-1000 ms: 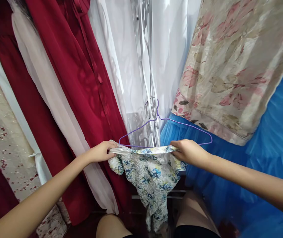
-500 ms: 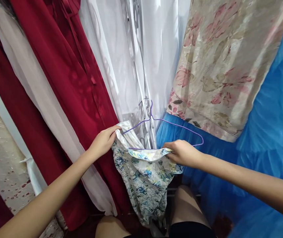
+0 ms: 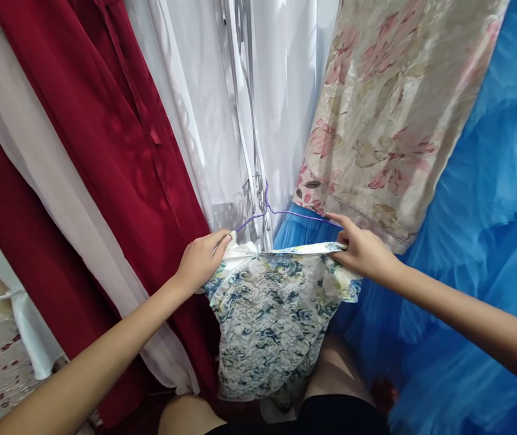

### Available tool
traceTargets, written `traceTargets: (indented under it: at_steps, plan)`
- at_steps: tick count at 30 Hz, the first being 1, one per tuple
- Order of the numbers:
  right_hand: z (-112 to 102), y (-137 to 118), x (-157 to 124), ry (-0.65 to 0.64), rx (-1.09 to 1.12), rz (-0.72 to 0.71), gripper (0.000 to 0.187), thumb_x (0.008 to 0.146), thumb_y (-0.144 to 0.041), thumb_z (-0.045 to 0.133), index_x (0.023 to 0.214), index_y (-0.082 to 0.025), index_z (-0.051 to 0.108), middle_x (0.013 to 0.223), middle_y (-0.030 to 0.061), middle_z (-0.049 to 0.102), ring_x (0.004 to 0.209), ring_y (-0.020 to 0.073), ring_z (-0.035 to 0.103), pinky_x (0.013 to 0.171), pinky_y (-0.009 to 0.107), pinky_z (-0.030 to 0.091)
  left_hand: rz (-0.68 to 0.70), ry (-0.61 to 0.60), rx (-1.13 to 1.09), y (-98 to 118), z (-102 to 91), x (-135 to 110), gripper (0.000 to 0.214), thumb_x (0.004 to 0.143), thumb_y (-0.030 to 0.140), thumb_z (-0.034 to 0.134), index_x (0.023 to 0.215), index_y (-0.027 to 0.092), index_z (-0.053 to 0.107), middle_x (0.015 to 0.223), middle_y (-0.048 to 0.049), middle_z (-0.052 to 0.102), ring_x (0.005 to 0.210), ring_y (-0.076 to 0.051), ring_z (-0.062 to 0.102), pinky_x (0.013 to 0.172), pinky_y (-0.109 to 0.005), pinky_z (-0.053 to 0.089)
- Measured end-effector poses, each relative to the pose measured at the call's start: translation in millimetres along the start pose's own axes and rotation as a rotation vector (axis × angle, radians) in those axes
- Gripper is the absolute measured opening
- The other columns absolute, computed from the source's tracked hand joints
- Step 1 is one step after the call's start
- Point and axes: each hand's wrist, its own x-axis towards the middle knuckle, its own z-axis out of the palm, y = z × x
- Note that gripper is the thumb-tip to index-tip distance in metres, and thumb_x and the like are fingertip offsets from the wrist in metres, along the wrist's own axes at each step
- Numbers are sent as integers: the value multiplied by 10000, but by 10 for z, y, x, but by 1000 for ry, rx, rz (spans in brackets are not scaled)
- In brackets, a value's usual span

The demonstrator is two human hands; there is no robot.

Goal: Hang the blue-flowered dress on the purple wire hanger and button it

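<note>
Left hand (image 3: 204,260), fingertips pinched together on the neckline (image 3: 304,248) of a blue-and-white patterned fabric top (image 3: 276,320), hanging below them. Between both hands' fingers, a thin purple hanger (image 3: 295,214). Right hand (image 3: 367,249): thumb and lower fingers closed on the neckline, index out at the hanger, perhaps steadying it; wide grip, seemingly spreading the fabric.

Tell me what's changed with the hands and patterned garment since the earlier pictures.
The right hand has moved up and outward to the purple hanger's right end, bare before. The patterned garment is spread wider. The left hand and right hand both still hold its top edge.
</note>
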Motion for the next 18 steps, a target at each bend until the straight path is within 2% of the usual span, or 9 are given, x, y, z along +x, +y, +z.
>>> traceTargets:
  at_steps: [4, 7, 11, 13, 15, 18]
  plan:
    - [-55, 137, 98, -54, -175, 119, 603, 805, -441, 647, 1340, -167, 602, 915, 118, 756, 819, 319, 704, 587, 316, 405, -11, -21, 11, 18, 8, -11, 345, 1030, 413, 382, 1139, 242, 661, 992, -35, 750, 888, -238, 699, 724, -273, 431]
    - [-152, 167, 166, -139, -96, 112, 477, 784, -405, 667, 1186, -153, 707, 946, 127, 766, 823, 303, 703, 624, 324, 457, -47, -24, 48, -69, -7, -54, 372, 1032, 457, 356, 1042, 245, 661, 951, -31, 748, 843, -233, 692, 690, -273, 414]
    - [-495, 258, 216, -499, 358, 36, 242, 753, -352, 719, 896, -164, 771, 785, 50, 758, 685, 213, 678, 594, 275, 483, -71, -10, 161, -262, -96, -130, 407, 1036, 475, 323, 949, 245, 646, 917, -35, 741, 837, -246, 684, 690, -290, 406]
    - [-652, 336, 209, -633, 648, 68, 223, 731, -328, 758, 868, -152, 770, 824, 50, 772, 725, 204, 700, 643, 258, 517, -66, 10, 186, -336, -160, -178, 388, 1038, 450, 320, 984, 245, 645, 994, -44, 737, 903, -256, 680, 728, -301, 417]
    - [-700, 387, 192, -653, 928, 182, 258, 758, -327, 746, 916, -124, 760, 882, 78, 785, 783, 207, 724, 713, 276, 538, -77, 4, 149, -393, -202, -240, 368, 1034, 431, 339, 1001, 240, 652, 1039, -50, 730, 939, -257, 673, 774, -312, 433]
    - [-525, 313, 195, -545, 1259, 385, 342, 901, -402, 607, 956, -88, 730, 900, 122, 785, 816, 214, 738, 769, 333, 546, -121, -59, -83, -489, -162, -349, 346, 1011, 431, 405, 1028, 224, 682, 1003, -48, 735, 913, -242, 676, 804, -319, 466]
